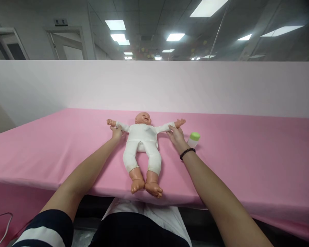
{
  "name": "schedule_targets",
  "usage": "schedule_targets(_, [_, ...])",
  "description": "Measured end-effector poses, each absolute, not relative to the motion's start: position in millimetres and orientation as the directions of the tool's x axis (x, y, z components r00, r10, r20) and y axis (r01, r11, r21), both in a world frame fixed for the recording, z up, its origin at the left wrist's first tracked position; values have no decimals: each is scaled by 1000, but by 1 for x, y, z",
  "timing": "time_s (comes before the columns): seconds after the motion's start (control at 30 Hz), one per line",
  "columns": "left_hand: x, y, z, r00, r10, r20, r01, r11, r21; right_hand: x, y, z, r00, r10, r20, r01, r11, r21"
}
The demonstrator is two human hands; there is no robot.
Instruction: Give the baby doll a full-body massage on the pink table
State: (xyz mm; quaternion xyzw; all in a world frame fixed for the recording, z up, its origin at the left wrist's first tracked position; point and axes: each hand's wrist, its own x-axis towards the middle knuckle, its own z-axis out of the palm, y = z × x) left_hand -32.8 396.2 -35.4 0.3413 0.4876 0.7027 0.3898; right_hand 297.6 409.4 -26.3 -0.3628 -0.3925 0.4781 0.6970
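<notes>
"Hidden bits?"
"Our right hand [177,136] overlapped the green-capped bottle's [194,137] pale lower part; we couldn't make out its contents."
"Doll [143,133]?"
"Face-up, white cloth body, smooth feet at the pink-covered table's [242,147] near edge."
"Grips?"
"We had both closed, left hand [116,132] too, round its sleeved forearms; some fingers were obscured."

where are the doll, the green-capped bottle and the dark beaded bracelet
Doll [142,136]: head view, on the white cloth of its torso.
Green-capped bottle [194,137]: head view, on the green cap.
Dark beaded bracelet [186,151]: head view, on the beads across the wrist.
</notes>
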Motion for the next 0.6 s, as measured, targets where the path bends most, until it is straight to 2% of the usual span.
schedule_targets(0.07, [-23, 389, -36, -326, 862, 389, 65, -390, 919, 291, 400, -13, 129, 935, 329, -305, 354, -884])
schedule_targets(0.13, [-18, 383, -36, -6, 792, 610, 330, -574, 749, 283, 389, -4, -133, 872, 470, -114, 458, -882])
schedule_targets(0.2, [-18, 377, -37, 203, 723, 660, 464, -665, 585, 275, 378, 0, -388, 774, 501, 68, 566, -822])
schedule_targets(0.27, [-20, 375, -38, 236, 715, 658, 531, -662, 529, 270, 371, -1, -494, 717, 492, 158, 631, -760])
schedule_targets(0.37, [-22, 376, -40, 185, 751, 634, 515, -623, 588, 267, 369, -4, -443, 726, 526, 145, 637, -757])
schedule_targets(0.47, [-21, 383, -38, -6, 811, 585, 332, -550, 766, 272, 381, -4, -220, 819, 530, 23, 548, -836])
schedule_targets(0.53, [-22, 389, -35, -223, 867, 445, 112, -431, 896, 280, 392, -6, 10, 899, 438, -145, 434, -889])
schedule_targets(0.6, [-28, 394, -31, -415, 892, 177, -121, -247, 961, 290, 403, -12, 188, 949, 255, -323, 305, -896])
